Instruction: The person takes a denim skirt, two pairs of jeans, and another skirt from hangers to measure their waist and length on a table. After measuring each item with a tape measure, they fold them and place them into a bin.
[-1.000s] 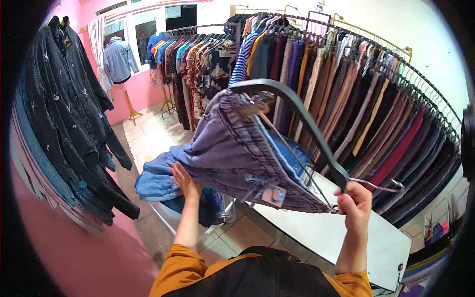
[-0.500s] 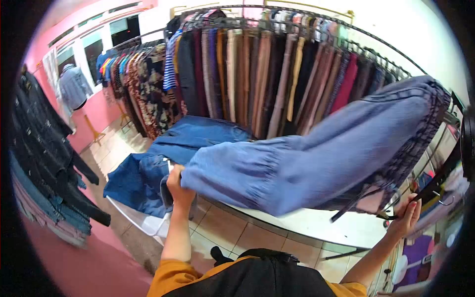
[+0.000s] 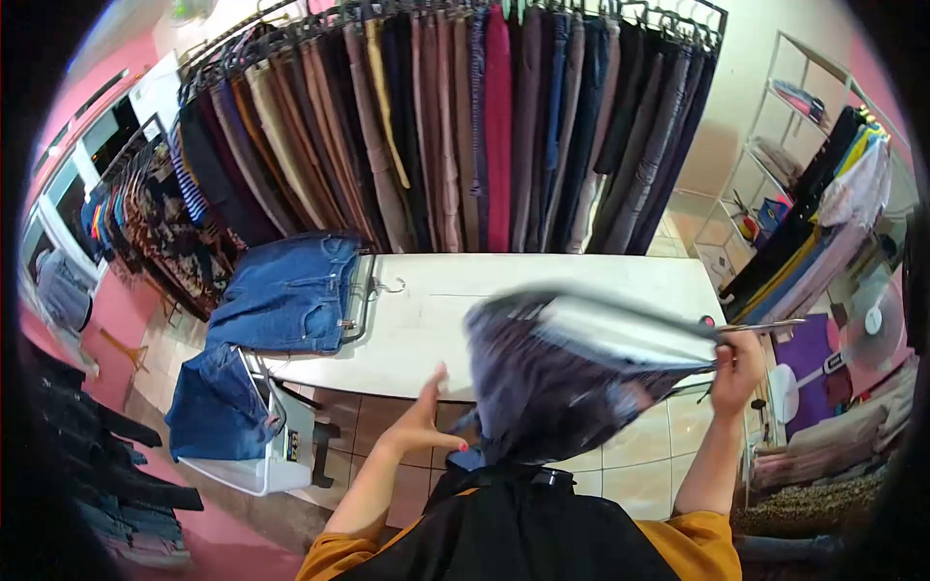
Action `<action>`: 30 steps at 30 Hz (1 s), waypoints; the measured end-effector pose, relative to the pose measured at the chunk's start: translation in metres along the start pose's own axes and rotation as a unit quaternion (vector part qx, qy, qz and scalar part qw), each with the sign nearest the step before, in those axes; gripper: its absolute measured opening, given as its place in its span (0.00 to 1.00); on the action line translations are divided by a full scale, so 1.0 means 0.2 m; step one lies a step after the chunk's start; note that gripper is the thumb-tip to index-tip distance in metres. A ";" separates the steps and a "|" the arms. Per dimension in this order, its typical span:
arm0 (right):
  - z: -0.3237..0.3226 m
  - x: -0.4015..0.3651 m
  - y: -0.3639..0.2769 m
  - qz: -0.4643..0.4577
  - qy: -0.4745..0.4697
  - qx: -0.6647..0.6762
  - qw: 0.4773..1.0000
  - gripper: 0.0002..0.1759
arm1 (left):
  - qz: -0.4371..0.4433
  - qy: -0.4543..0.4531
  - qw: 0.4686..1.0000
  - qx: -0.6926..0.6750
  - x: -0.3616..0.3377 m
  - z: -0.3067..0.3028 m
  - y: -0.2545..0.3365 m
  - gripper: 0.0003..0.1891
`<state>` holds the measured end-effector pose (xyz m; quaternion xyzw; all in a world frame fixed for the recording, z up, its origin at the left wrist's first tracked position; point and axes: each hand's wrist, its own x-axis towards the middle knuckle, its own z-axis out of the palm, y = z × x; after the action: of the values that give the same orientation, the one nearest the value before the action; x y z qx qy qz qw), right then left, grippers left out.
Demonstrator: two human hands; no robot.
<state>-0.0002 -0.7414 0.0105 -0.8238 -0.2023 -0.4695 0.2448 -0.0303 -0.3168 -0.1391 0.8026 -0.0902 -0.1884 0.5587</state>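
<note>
Garment, one, on one hanger tight in right fingers; left fingers apart.

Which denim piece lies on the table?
The blue jeans at the table's left end; another blue piece drapes over the white basket; a darker one is on the hanger in the right hand.

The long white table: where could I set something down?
On the white table, right of the blue denim garment and metal hook, and along the far edge before multicoloured hanging trousers. Crowded: the left end. A blurred purplish garment held by the right hand hides part.
</note>
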 end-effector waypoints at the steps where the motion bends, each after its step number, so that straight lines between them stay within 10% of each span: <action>1: 0.03 0.02 -0.04 -0.027 -0.029 0.021 0.999 0.07 | 0.107 0.048 0.992 0.052 0.04 -0.01 0.01 0.62; 4: 0.13 0.08 -0.07 -0.086 -0.123 0.052 0.987 0.07 | 0.233 0.087 0.968 0.040 0.09 0.01 0.15 0.48; 6: 0.18 0.13 -0.03 -0.084 -0.149 0.055 0.984 0.08 | -0.013 -0.019 0.982 -0.189 0.10 0.04 0.18 0.31; 10: 0.34 0.35 0.13 -0.119 -0.179 -0.015 0.977 0.10 | -0.081 -0.021 0.994 -0.070 0.17 -0.04 0.19 0.14; 11: 0.42 0.43 0.18 -0.121 -0.155 -0.031 0.980 0.09 | 0.016 0.058 0.991 -0.122 0.22 -0.02 0.25 0.11; 17: 1.34 0.35 0.65 -0.022 -0.179 -0.169 0.969 0.17 | 0.056 0.400 0.904 0.142 0.88 -0.06 0.03 0.31; 24: 1.46 -0.79 0.60 0.273 -0.407 -0.175 0.854 0.31 | -0.008 0.091 0.870 0.485 1.12 0.19 -0.55 0.37; 30: 1.44 -0.98 0.70 0.260 -0.407 -0.208 0.851 0.32 | 0.024 0.082 0.858 0.506 1.17 0.17 -0.54 0.35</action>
<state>0.1791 -0.7028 -0.3176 -0.9953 0.0399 -0.0429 0.0770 0.1618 -0.3909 -0.2977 0.9849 -0.1462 -0.0370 0.0853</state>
